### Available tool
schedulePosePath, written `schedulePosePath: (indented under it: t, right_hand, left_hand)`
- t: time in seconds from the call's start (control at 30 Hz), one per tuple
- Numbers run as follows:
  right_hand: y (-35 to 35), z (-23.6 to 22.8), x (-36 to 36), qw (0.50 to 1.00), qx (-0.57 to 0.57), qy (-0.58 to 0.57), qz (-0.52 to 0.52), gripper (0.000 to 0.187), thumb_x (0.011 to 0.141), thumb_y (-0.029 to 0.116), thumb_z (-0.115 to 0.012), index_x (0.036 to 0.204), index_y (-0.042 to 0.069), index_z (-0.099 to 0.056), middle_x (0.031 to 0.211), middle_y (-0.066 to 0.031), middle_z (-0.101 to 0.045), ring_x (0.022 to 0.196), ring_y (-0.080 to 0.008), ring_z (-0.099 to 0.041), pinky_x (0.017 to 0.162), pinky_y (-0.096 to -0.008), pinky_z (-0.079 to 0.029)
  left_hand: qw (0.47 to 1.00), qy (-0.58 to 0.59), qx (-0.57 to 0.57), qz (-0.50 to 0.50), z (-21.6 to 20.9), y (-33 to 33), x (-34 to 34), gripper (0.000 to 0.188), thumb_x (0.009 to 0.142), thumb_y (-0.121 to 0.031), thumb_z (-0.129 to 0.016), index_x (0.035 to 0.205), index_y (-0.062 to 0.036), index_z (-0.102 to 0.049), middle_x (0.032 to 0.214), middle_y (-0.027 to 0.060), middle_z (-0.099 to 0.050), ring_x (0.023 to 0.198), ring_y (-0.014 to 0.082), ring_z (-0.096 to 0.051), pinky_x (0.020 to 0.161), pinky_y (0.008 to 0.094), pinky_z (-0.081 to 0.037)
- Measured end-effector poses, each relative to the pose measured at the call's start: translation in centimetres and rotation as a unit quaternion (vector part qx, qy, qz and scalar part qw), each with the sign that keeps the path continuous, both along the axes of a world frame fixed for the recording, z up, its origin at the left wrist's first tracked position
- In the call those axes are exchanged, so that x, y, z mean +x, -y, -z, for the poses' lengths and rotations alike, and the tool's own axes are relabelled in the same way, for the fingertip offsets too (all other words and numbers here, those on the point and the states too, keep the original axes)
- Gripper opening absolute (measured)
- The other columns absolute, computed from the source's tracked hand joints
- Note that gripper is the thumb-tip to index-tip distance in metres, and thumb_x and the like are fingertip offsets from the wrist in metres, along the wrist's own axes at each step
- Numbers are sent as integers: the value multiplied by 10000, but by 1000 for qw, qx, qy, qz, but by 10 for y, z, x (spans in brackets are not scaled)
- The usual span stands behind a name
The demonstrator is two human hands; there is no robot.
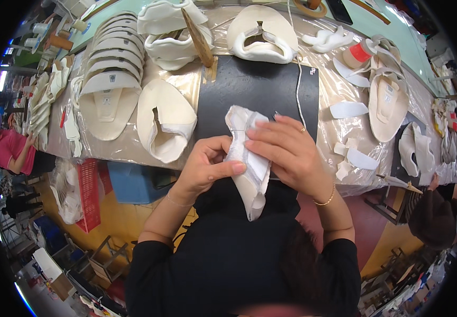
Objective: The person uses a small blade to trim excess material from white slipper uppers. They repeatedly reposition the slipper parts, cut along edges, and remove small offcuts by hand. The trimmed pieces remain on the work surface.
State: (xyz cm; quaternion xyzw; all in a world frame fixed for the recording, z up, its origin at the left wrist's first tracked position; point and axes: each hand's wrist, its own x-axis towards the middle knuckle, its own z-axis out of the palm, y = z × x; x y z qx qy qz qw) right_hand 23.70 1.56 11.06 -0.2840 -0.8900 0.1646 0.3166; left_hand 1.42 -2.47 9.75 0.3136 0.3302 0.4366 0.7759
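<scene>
A cream shoe upper (245, 158), folded lengthwise with a greyish-white lining strip along it, is held in front of my chest, over the near edge of the black mat (239, 84). My left hand (210, 164) grips its left side, thumb on top and fingers curled underneath. My right hand (286, 150) lies over its right side, fingers stretched across the strip and pressing on it; a ring and a bracelet show on that arm. The underside of the upper is hidden. Left of the mat stands another cream shoe upper (181, 134), its opening facing me.
A row of nested uppers (107, 87) stands at the left, near padded white pieces (173, 50) and a wooden stick (199, 39). A finished-looking upper (286, 31) sits behind the mat. Right lie a red-labelled container (359, 53) and cut pieces (349, 110). Co-workers (14, 148) work either side.
</scene>
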Motion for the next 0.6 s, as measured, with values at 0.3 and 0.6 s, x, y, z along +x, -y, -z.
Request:
schedulePosePath:
  t: [0.3,0.6]
  right_hand:
    - [3,10,-3,997,80,-12,10,307,701,90,-668,1004,62,-712,1003,-54,-707,921,-200,-686,756,-317,-518]
    - [6,16,11,998,-2,-26,55,398,687,3,-704,1082,43,-677,1056,-109,-672,990,-283,-661,794,-374,-536]
  left_hand:
    - [978,-94,-58,174,-6,-9,-10,364,778,-155,-823,1057,26,-677,965,38,-685,884,84,-614,799,253,-494]
    - [978,-89,-89,164,-10,-10,-9,403,775,-142,-821,1114,6,-662,999,42,-689,912,106,-626,838,255,-489]
